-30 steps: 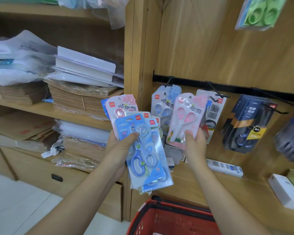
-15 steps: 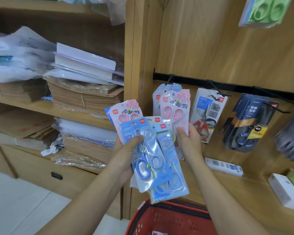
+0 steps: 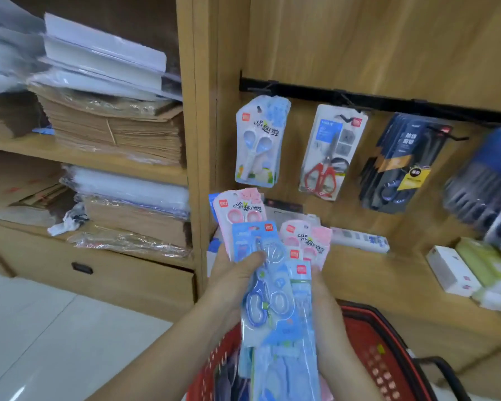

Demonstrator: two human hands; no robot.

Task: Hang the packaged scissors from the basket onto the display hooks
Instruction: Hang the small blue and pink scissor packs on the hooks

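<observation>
My left hand (image 3: 232, 280) grips a fanned stack of packaged scissors (image 3: 268, 287), its thumb across a blue pack on top and a pink pack (image 3: 239, 208) showing behind. My right hand (image 3: 324, 302) holds another pink scissors pack (image 3: 308, 241) against the stack's right side, its fingers mostly hidden behind the packs. Above, a blue scissors pack (image 3: 258, 140) hangs on the leftmost hook of the black rail (image 3: 388, 101). The red basket (image 3: 376, 345) sits below my hands.
On the rail's other hooks hang a red-handled scissors pack (image 3: 329, 153) and dark packs (image 3: 402, 163). White and green boxes (image 3: 469, 270) lie on the wooden ledge. Shelves at left hold stacks of paper and envelopes (image 3: 116, 131).
My right hand has brought the pink pack down from the leftmost hook to the stack in my left hand. The view has tilted down toward the basket.
</observation>
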